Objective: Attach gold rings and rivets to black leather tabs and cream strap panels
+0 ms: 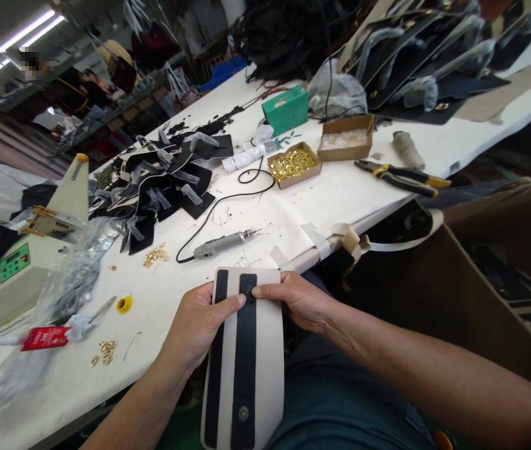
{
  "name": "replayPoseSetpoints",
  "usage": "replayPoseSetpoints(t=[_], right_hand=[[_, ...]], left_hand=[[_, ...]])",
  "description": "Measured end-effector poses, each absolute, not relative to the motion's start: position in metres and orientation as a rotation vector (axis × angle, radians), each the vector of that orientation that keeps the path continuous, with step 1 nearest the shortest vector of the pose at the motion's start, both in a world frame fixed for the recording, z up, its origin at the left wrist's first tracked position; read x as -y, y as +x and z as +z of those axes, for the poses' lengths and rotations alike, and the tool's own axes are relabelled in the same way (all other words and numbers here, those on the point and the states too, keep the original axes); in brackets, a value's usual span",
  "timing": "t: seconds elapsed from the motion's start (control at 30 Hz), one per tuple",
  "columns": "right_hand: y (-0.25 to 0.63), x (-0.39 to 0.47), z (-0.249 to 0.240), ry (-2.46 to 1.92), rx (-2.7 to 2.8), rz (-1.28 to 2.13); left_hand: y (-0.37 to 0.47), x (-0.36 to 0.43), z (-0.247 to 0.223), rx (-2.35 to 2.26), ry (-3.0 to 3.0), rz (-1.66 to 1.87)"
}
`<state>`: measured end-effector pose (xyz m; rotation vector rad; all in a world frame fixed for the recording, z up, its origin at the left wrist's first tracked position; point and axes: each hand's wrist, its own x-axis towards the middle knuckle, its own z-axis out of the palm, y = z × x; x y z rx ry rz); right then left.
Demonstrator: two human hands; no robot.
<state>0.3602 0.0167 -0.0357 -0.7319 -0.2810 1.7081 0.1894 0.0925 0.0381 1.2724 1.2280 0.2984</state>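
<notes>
A long cream panel [269,356] with two dark strips running along it is held over my lap, just in front of the table edge. My left hand [199,319] grips its left edge, thumb lying on the middle dark strip [245,350]. From the other side my right hand [300,300] grips the upper right edge, and its thumb meets the same strip. Between the thumb tips is a small dark spot, partly covered. Lower on that strip sits a round metal-looking fitting [243,413]. The fingers of both hands are hidden behind the panel.
On the white table [265,215] lie a grey corded rotary tool [225,244], a box of gold fittings [294,165], pliers [399,177], a red-labelled tube [45,338] and black wrapped pieces [166,178]. A machine [16,269] stands left; a large cardboard box [453,312] stands right.
</notes>
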Motion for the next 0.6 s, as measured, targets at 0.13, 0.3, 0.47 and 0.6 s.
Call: replayPoseSetpoints(t=[0.13, 0.3, 0.47, 0.6], right_hand=[[0.361, -0.017, -0.042, -0.684, 0.236, 1.767], [0.36, -0.016, -0.05, -0.649, 0.189, 1.793], [0.359, -0.016, -0.051, -0.652, 0.175, 1.779], [0.358, -0.017, -0.05, -0.619, 0.2, 1.762]], left_hand=[[0.192, -0.092, 0.039, -1.249, 1.277, 0.282], [0.195, -0.092, 0.039, -1.263, 1.317, 0.26], [0.193, -0.093, 0.036, -1.277, 1.405, 0.245], [0.191, -0.094, 0.038, -1.292, 1.516, 0.246]])
